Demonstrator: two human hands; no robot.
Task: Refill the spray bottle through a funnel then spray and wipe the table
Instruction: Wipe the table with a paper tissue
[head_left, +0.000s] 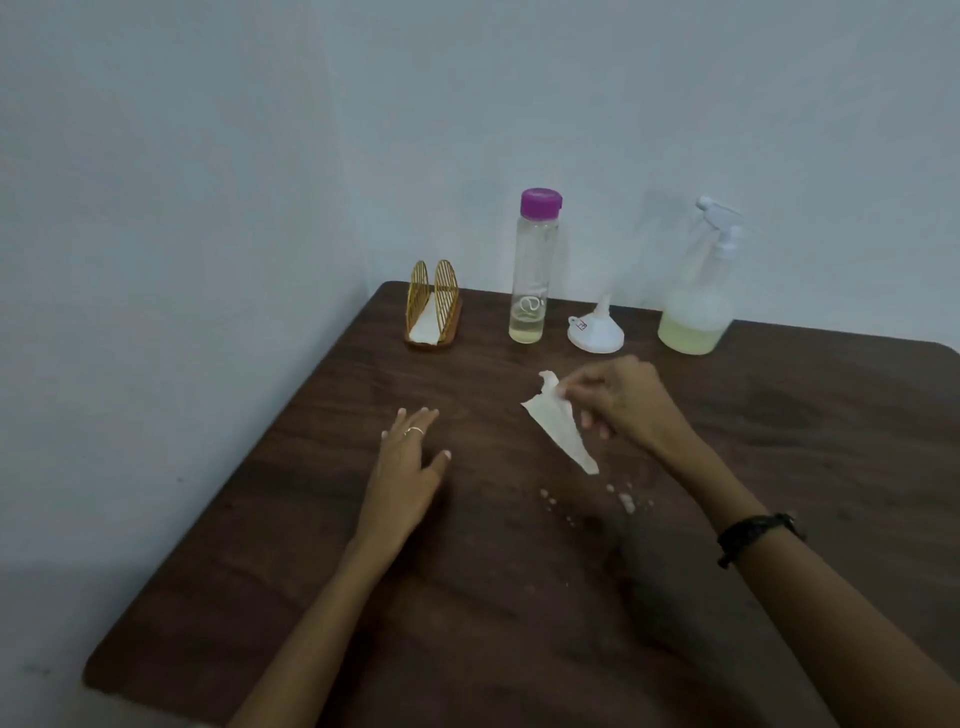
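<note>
**Q:** What lies nearest you?

**A:** Your two forearms cross the dark wooden table (311, 571). A black band (756, 535) circles your right wrist. Small white crumbs (626, 501) are scattered on the tabletop at 6 o'clock from your right hand.

**Q:** What do your hands hold?

**A:** Your left hand (408, 467) rests flat on the table, fingers straight and relaxed, holding nothing; a ring (414, 430) sits on one finger. Your right hand (631, 402) pinches a crumpled white tissue (558, 423) at its upper end. The tissue hangs toward 5 o'clock, its lower tip just above the crumbs.

**Q:** Where are the refill items?

**A:** All stand in a row at the far edge. The white funnel (596, 327) rests wide mouth down at 12 o'clock from your right hand. The spray bottle (698, 291) stands upright at 3 o'clock from the funnel, holding pale yellow liquid in its lower part. The purple-capped bottle (532, 270) stands at 9 o'clock from the funnel, nearly empty. The gold tissue holder (434, 309) sits farthest toward 9 o'clock.
</note>
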